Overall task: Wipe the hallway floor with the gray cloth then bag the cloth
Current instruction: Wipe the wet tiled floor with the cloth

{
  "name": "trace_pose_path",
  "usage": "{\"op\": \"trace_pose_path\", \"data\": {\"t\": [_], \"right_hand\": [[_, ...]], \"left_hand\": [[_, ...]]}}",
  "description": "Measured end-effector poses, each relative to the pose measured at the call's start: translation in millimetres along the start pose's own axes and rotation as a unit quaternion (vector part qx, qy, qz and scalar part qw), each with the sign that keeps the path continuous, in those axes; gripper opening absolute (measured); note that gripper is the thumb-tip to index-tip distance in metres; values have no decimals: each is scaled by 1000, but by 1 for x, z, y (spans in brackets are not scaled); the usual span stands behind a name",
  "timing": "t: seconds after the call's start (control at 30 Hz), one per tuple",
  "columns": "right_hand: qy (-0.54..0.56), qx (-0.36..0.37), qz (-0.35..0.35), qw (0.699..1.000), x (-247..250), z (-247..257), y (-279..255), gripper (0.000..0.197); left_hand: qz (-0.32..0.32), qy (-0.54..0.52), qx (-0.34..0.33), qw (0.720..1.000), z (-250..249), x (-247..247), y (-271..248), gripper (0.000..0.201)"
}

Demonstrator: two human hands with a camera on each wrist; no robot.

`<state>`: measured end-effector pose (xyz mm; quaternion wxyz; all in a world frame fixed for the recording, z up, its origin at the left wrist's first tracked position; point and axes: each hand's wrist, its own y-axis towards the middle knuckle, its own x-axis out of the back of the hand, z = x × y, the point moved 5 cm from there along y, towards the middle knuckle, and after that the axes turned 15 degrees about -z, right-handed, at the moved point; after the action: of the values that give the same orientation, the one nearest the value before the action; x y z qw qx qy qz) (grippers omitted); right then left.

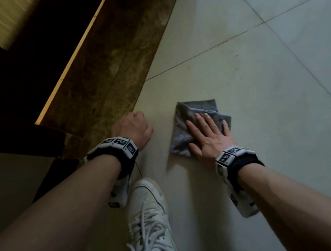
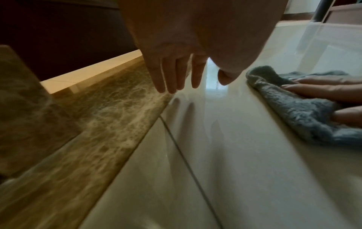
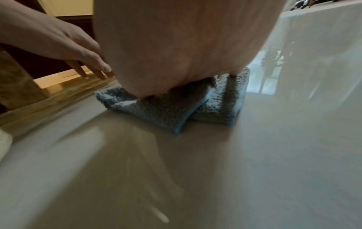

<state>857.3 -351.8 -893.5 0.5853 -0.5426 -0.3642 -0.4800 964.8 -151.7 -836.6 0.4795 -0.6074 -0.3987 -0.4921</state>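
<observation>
The gray cloth lies folded on the pale tiled floor. My right hand lies flat on it with fingers spread and straight, pressing it to the tile. In the right wrist view the palm covers the cloth, whose blue-edged fold sticks out below. My left hand stands left of the cloth, apart from it. Its straight fingers point down and touch the floor at the edge of the brown strip. The left wrist view also catches the cloth under the right fingers. No bag is in view.
A brown marble strip runs diagonally along the tiles' left side, with a dark door or panel beyond it. My white sneaker stands just behind the left hand. Pale tile stretches away to the right and ahead.
</observation>
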Motion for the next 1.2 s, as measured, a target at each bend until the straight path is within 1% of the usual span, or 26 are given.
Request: {"op": "trace_pose_path", "data": {"t": [0.07, 0.17, 0.23, 0.33, 0.4, 0.47, 0.53, 0.6, 0.63, 0.7, 0.8, 0.87, 0.93, 1.07, 1.2], "right_hand": [[-1, -33, -6, 999, 3, -12, 2, 70], [16, -62, 0, 998, 9, -9, 9, 72], [26, -67, 18, 997, 10, 2, 19, 74], [24, -59, 28, 998, 10, 22, 37, 78], [18, -22, 11, 1000, 7, 44, 49, 77], [7, 41, 2, 999, 3, 74, 56, 76], [-12, 109, 3, 994, -2, 103, 54, 74], [-27, 162, 3, 986, -8, 122, 49, 72], [-30, 178, 3, 984, -9, 126, 47, 72], [-24, 179, 8, 984, -8, 123, 46, 74], [-5, 130, 9, 992, -6, 108, 42, 76], [14, 86, 2, 996, -5, 96, 35, 77], [28, 43, -7, 999, -5, 74, 25, 77], [38, -56, -32, 997, -5, 6, -7, 76], [44, -178, -55, 982, -6, -63, -56, 75]], "left_hand": [[-6, -9, -7, 1000, -10, -2, 1, 41], [-9, -33, 3, 999, -7, -5, -2, 40], [-12, -36, 21, 999, 10, -6, -5, 40], [-27, -1, 34, 999, 42, -3, -12, 40], [-37, 19, 41, 998, 60, -1, -14, 42], [-35, 23, 51, 998, 70, 0, -15, 44], [-33, 18, 54, 998, 73, 1, -16, 44], [-37, 12, 51, 998, 68, 2, -16, 44], [-38, 7, 44, 998, 63, 1, -16, 44], [-45, 3, 18, 999, 49, 1, -16, 40], [-44, -11, -8, 999, 26, -2, -13, 38], [-31, -19, -20, 999, 11, -4, -9, 42], [-10, -6, -56, 998, -8, -6, -6, 50], [-16, -9, -89, 996, -46, 2, -1, 47], [-18, -5, -117, 993, -83, 7, -2, 49]]}}
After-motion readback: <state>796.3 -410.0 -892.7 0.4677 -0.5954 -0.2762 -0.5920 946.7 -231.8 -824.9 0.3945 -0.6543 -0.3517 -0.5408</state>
